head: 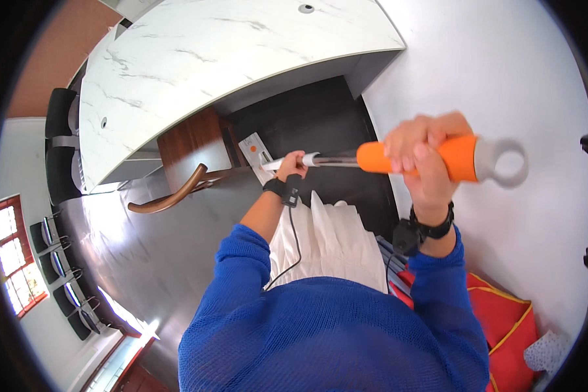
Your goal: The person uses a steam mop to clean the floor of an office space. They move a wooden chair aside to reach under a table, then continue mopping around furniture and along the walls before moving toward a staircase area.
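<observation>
A long-handled mop runs slantwise before me, its orange grip near and its foot far below. My right hand is wrapped around the orange grip, just short of the grey hanging loop. Lower down, my left hand grasps the pole by a white sleeve. At the bottom, the flat white mop head, with an orange dot on it, rests at the dark floor. Its underside is hidden. Both wrists carry black straps with small devices and cables.
A white marble-patterned desk stands ahead, with a brown wooden cabinet under it. A curved wooden chair part is left of the mop. A white wall closes the right side; a red bag lies behind my right arm. Black chairs line the left.
</observation>
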A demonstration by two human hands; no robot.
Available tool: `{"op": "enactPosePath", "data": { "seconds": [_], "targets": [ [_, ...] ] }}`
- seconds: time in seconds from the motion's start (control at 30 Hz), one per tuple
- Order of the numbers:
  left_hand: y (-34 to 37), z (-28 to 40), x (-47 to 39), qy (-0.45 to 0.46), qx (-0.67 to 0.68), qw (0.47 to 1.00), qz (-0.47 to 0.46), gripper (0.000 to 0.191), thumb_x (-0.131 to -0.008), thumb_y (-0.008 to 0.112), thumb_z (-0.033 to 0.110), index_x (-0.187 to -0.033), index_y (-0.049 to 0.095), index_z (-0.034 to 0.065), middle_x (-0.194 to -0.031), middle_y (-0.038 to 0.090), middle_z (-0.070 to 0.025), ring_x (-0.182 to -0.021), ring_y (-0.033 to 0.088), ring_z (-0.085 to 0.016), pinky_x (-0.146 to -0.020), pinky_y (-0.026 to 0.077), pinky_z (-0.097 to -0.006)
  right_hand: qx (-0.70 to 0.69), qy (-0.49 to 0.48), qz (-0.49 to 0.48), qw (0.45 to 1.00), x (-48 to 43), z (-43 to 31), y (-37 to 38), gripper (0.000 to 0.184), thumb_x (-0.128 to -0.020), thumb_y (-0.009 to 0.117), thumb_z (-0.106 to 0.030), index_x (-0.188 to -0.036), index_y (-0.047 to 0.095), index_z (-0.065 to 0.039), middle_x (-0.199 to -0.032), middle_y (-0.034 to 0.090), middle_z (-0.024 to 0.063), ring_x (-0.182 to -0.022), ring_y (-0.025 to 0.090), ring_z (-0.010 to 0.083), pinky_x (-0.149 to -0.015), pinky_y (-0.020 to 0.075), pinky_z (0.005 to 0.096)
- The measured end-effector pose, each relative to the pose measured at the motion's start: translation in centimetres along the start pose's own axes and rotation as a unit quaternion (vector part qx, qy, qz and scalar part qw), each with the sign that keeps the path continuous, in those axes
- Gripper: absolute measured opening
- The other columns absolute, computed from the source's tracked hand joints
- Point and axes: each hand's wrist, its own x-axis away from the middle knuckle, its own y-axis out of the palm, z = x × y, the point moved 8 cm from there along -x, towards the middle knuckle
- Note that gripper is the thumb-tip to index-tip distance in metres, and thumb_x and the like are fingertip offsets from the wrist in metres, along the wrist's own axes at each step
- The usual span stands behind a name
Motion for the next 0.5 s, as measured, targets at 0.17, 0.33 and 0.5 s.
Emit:
{"op": "enactPosePath", "data": {
  "seconds": [0.17, 0.33, 0.5],
  "targets": [
    [3.2, -8.1, -4.2, 0.041, -0.274, 0.954, -0.111, 0.008, -0.07, 0.054, 0.01, -0.075, 0.051, 0.0041, -0.055, 0.049, -0.0072, -0.043, 0.049, -0.017, -0.041, 0.041, -0.0283, 0.013, -0.027, 0.075, 0.997, 5.2, -4.6, -9.2, 0.015, -0.072, 0.044, 0.003, -0.076, 0.033, -0.006, -0.055, 0.041, 0.0044, -0.045, 0.041, 0.0133, -0.046, 0.0379, 0.0275],
    [11.1, -16.5, -4.9, 0.109, -0.503, 0.841, -0.167, 0.009, -0.07, 0.052, 0.014, -0.071, 0.05, 0.0056, -0.052, 0.049, -0.0075, -0.045, 0.05, -0.016, -0.043, 0.042, -0.0281, 0.093, -0.043, 0.113, 0.988, 7.6, -10.7, -14.0, 0.012, -0.07, 0.039, 0.001, -0.075, 0.033, -0.009, -0.054, 0.039, 0.0027, -0.043, 0.037, 0.0119, -0.044, 0.0316, 0.0259],
    [15.6, -26.8, -6.5, -0.048, -0.175, 0.982, -0.061, 0.02, -0.065, 0.057, 0.01, -0.05, 0.043, 0.0119, -0.047, 0.038, 0.0011, -0.044, 0.037, -0.011, -0.047, 0.036, -0.0233, 0.195, -0.062, 0.05, 0.978, 6.3, -15.1, -12.0, 0.011, -0.072, 0.04, -0.002, -0.077, 0.036, -0.011, -0.054, 0.04, 0.0019, -0.044, 0.038, 0.0091, -0.044, 0.0309, 0.0243]
  ]
}}
